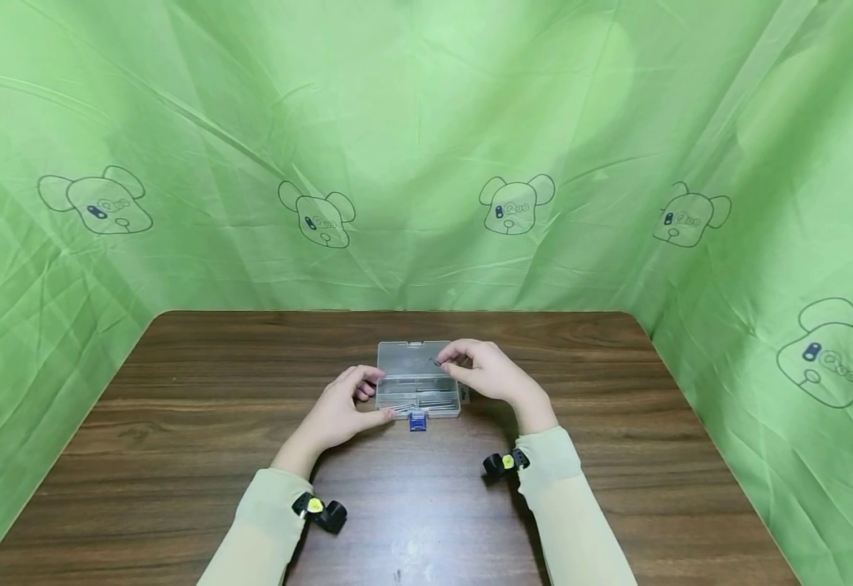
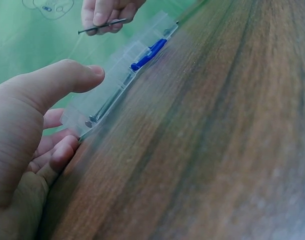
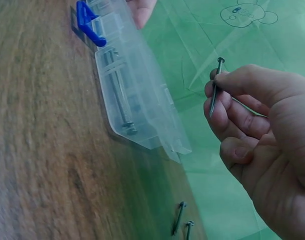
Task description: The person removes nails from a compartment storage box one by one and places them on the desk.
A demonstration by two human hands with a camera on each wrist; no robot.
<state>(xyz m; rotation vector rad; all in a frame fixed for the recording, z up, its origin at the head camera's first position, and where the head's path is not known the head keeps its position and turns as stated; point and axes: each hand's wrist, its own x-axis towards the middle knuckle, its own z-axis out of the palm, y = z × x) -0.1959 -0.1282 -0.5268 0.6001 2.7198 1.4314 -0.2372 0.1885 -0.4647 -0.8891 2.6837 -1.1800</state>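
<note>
A clear plastic compartment box (image 1: 418, 404) stands on the table with its lid (image 1: 406, 358) raised at the back and a blue latch (image 1: 417, 422) at the front. Nails (image 3: 120, 97) lie in its compartments. My left hand (image 1: 342, 409) holds the box's left end, thumb towards the front and fingers along the side. Above the box, my right hand (image 1: 491, 373) pinches one nail (image 3: 217, 85) between thumb and fingers. In the right wrist view the nail's head is up and its tip points down.
Two loose nails (image 3: 179, 217) lie on the wooden table (image 1: 617, 488) beside the box's right end. A green curtain (image 1: 419, 122) with printed bear heads hangs behind and along both sides. Each wrist wears a small black camera (image 1: 331, 516).
</note>
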